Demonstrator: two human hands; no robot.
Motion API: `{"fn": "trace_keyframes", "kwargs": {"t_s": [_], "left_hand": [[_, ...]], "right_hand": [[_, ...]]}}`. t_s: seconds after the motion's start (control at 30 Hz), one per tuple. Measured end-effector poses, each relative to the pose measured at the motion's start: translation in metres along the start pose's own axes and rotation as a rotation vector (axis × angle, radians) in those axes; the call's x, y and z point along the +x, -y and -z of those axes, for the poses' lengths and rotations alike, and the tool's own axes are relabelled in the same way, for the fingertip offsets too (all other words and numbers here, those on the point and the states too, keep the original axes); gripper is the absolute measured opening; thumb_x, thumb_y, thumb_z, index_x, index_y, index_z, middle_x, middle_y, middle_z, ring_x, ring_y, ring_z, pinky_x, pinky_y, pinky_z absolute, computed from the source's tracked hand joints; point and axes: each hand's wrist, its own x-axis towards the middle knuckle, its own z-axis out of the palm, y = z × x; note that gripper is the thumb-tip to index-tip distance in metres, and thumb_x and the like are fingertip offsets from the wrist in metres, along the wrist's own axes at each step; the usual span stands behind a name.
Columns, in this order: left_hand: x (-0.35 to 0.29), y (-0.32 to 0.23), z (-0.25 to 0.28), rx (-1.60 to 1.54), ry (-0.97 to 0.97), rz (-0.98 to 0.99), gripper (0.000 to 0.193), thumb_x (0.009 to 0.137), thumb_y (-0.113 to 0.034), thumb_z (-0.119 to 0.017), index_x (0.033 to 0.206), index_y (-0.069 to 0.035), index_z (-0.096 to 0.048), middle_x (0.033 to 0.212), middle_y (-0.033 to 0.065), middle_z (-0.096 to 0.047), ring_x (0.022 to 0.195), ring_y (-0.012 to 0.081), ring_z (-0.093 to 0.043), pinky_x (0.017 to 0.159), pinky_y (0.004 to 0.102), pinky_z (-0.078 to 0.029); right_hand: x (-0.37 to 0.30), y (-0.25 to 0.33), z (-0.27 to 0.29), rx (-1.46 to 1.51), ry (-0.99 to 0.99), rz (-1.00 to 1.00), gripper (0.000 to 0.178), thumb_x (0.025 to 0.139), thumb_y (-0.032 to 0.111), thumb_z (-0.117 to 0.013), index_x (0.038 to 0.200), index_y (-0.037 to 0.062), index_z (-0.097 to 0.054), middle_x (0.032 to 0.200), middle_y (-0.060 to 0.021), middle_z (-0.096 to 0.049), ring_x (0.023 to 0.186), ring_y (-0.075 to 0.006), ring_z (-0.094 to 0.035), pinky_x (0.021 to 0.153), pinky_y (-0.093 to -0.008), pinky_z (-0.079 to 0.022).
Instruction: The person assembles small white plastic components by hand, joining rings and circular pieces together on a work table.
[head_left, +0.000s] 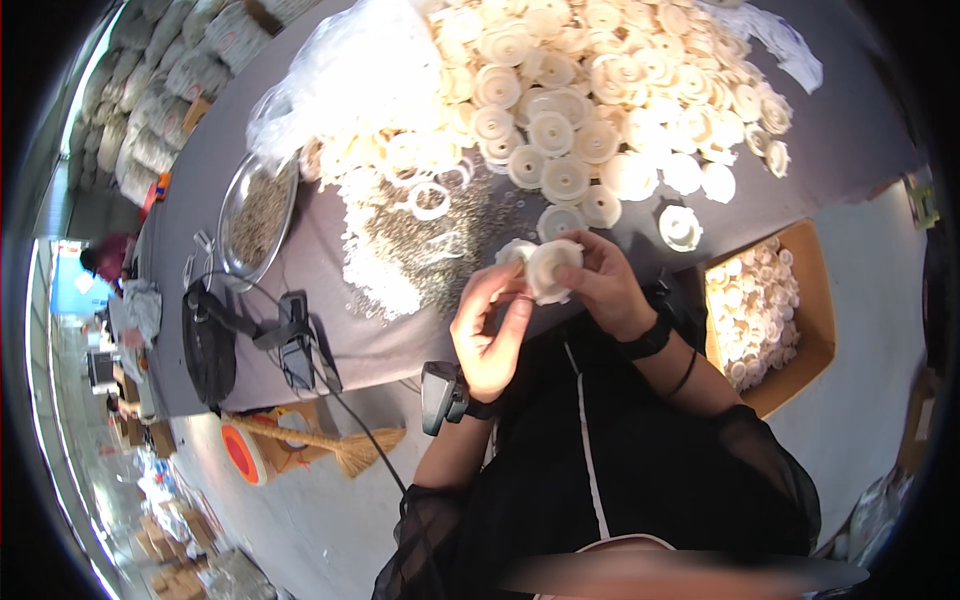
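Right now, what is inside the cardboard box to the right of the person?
The cardboard box holds a heap of pale round parts. Only the top layer shows; anything beneath it, and the box's bottom, is covered.

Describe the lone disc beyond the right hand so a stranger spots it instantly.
On the grey table, find the heap of pale discs. Go from its near right edge toward the brown box; a disc lies beyond and right of the right hand. Unlike its neighbours, it sits apart, touching no other disc.

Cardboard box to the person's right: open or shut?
Open: the box shows pale parts inside, with no lid over them.
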Motion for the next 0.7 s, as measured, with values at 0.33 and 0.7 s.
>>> {"fn": "trace_keyframes", "kwargs": {"t_s": [0.33,0.7], "left_hand": [[-0.009,0.058,0.230,0.750,-0.681,0.048,0.011,0.082,-0.003,-0.057,0.091,0.000,-0.063,0.080,0.0038,-0.063,0.069,0.0082,-0.056,0.064,0.0210,-0.045],[0.036,0.048,0.231,0.963,-0.481,0.200,0.020,0.081,-0.014,-0.061,0.093,0.002,-0.064,0.080,0.0099,-0.065,0.069,0.0129,-0.059,0.065,0.0249,-0.046]], "right_hand": [[0.000,0.010,0.002,0.233,-0.044,-0.081,0.035,0.085,0.013,-0.058,0.114,-0.0015,-0.047,0.102,-0.0094,-0.058,0.090,-0.0171,-0.059,0.080,-0.0336,-0.050],[0.000,-0.012,-0.001,0.118,-0.083,-0.040,0.038,0.079,0.010,-0.064,0.111,0.0006,-0.047,0.097,-0.0106,-0.059,0.084,-0.0228,-0.061,0.077,-0.0334,-0.050]]}}
